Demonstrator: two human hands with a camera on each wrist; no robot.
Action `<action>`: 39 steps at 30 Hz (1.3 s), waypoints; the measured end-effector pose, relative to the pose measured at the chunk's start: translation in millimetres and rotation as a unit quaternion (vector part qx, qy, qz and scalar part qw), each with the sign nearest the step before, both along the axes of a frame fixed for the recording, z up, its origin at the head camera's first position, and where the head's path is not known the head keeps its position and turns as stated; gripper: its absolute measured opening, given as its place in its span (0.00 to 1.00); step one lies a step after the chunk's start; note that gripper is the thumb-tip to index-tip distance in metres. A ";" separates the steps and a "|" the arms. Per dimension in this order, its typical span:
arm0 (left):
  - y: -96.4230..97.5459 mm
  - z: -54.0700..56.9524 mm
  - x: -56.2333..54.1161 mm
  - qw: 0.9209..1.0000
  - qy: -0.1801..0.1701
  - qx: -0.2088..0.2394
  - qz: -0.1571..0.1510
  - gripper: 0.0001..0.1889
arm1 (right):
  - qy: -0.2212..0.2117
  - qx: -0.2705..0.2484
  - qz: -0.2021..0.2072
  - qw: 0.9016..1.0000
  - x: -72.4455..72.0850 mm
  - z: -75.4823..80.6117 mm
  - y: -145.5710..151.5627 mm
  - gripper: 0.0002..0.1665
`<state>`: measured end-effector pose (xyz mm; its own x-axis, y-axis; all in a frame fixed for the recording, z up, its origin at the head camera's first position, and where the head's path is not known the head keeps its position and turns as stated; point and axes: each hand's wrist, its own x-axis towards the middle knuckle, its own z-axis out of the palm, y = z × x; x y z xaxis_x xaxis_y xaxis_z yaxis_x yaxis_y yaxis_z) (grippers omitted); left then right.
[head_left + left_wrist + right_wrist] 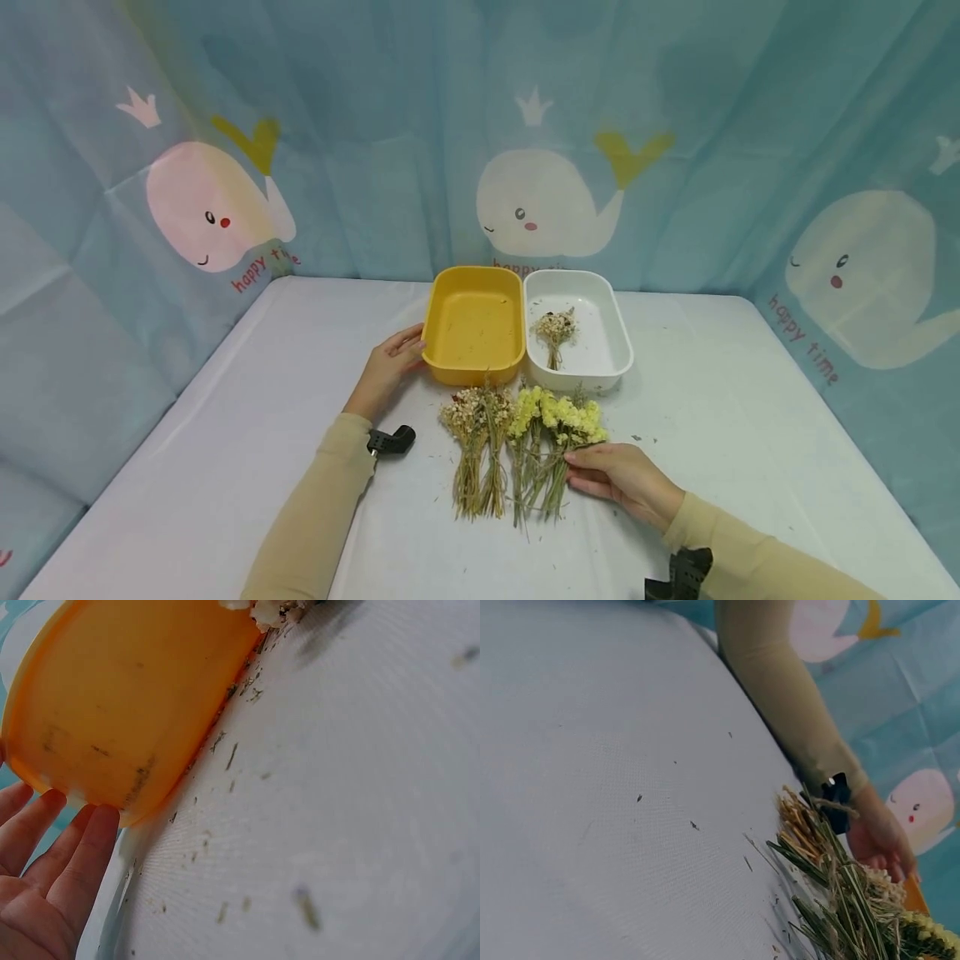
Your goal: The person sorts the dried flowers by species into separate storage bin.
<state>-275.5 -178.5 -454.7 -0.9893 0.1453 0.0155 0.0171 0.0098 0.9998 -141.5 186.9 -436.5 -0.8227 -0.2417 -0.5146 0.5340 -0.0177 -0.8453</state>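
Note:
My left hand (pixel 386 367) is at the left side of a yellow plastic bin (pixel 474 368). In the left wrist view, its extended fingertips (pixel 101 817) touch the bin's wall. My right hand (pixel 618 477) pinches the stems of the rightmost bunch of yellow dried flowers (pixel 577 422), just below the blooms. Beside it lies another yellow bunch (pixel 527 412). Farther left are bunches of cream dried flowers (pixel 467 412) with straw-coloured stems. In the right wrist view, green stems (pixel 847 896) bound with twine show, while the right hand itself is out of that picture.
A white bin (pixel 618 367) stands against the yellow one's right side, with a small cream dried bunch (pixel 555 330) inside. Bits of dried plant lie scattered over the white tablecloth (pixel 712 400). Blue curtains (pixel 360 183) with whale prints close off the back and sides.

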 end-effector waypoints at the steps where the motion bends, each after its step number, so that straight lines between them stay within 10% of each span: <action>1: 0.5 0.0 0.4 1.000 0.001 0.004 0.000 0.29 | 0.001 0.002 -0.004 1.000 -0.3 -0.6 -0.4 0.19; 21: 3.2 23.8 12.9 1.000 -0.021 0.007 -0.005 0.32 | -0.005 -0.016 -0.028 0.999 3.1 6.2 3.6 0.14; 39: 0.1 -0.4 -1.8 1.000 -0.014 -0.001 0.000 0.29 | 0.062 0.025 -0.009 0.998 -2.8 48.7 15.6 0.10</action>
